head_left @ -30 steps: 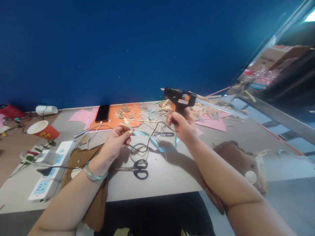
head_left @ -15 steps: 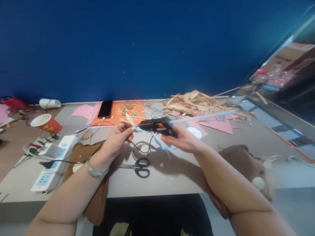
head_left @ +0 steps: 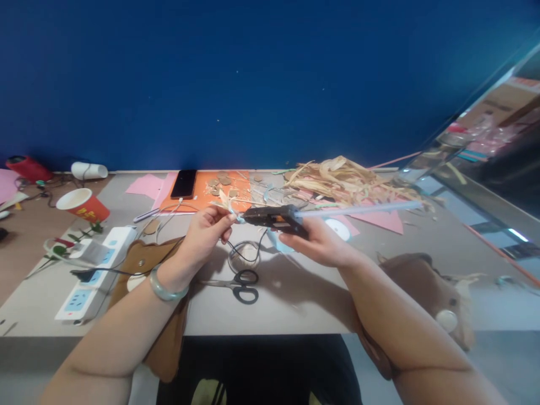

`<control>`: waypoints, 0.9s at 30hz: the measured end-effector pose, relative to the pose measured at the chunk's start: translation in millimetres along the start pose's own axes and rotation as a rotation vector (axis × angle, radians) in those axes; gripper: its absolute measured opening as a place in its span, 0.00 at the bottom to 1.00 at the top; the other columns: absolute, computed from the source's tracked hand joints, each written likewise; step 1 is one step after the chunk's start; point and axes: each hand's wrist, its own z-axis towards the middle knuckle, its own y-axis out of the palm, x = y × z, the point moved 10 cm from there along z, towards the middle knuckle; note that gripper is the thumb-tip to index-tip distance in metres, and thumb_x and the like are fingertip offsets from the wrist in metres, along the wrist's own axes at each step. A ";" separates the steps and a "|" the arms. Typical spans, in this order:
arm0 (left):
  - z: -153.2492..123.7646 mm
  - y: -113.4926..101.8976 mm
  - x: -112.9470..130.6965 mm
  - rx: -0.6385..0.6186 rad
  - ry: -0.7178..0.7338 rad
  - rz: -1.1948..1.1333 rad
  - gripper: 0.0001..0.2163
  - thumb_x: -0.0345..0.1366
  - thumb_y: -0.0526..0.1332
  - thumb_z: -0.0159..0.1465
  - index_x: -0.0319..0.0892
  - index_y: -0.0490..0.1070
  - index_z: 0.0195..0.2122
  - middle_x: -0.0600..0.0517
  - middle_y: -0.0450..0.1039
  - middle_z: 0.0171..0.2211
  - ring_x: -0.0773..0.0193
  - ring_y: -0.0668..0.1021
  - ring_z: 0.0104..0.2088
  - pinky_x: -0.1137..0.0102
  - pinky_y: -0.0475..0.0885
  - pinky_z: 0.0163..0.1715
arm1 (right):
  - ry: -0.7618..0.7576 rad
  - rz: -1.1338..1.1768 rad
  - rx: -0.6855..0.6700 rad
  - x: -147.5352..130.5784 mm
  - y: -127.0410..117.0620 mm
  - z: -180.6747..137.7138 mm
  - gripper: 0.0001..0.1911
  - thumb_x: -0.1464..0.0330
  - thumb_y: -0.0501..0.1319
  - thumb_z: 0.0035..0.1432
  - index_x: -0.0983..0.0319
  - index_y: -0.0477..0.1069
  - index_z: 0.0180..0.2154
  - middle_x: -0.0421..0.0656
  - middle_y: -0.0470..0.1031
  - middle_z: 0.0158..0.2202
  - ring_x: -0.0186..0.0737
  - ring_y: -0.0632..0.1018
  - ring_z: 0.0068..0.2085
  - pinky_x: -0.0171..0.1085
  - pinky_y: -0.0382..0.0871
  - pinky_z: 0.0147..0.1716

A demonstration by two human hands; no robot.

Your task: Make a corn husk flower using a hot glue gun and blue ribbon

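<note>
My right hand is wrapped round the handle of a black hot glue gun. A long translucent glue stick juts from the gun's rear. The fingers of my left hand pinch a small piece of pale dried husk with some light blue ribbon at its base. The gun's nozzle is at this piece; whether they touch I cannot tell. Below the gun, more light blue ribbon shows, partly hidden by my right hand. Scissors and a roll of tape lie under my hands.
A white power strip, a red paper cup and a brown pouch are at left. A phone lies on orange paper. Behind my right hand is a heap of dried husks. A black cord loops below the gun.
The glue gun has shifted slightly right, and its glue stick tilts a bit lower. The husk piece in my left hand stands more upright. The whole view has moved slightly.
</note>
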 end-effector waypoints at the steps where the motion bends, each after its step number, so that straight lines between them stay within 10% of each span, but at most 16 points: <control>1: 0.0 -0.3 0.4 0.000 0.009 0.010 0.12 0.40 0.68 0.53 0.39 0.68 0.29 0.59 0.64 0.14 0.74 0.66 0.15 0.77 0.59 0.17 | 0.001 -0.006 0.002 0.1 -0.2 -0.2 0.14 0.59 0.57 0.58 0.63 0.68 0.31 0.38 0.61 0.22 0.33 0.62 0.23 0.33 0.55 0.21; 27: -4.7 6.4 14.6 -0.046 0.137 0.139 0.11 0.39 0.65 0.57 0.38 0.69 0.25 0.58 0.63 0.13 0.74 0.65 0.15 0.76 0.60 0.17 | -0.040 -0.037 -0.039 -7.0 3.6 -1.6 0.16 0.60 0.55 0.60 0.68 0.71 0.36 0.40 0.65 0.24 0.33 0.66 0.25 0.32 0.58 0.23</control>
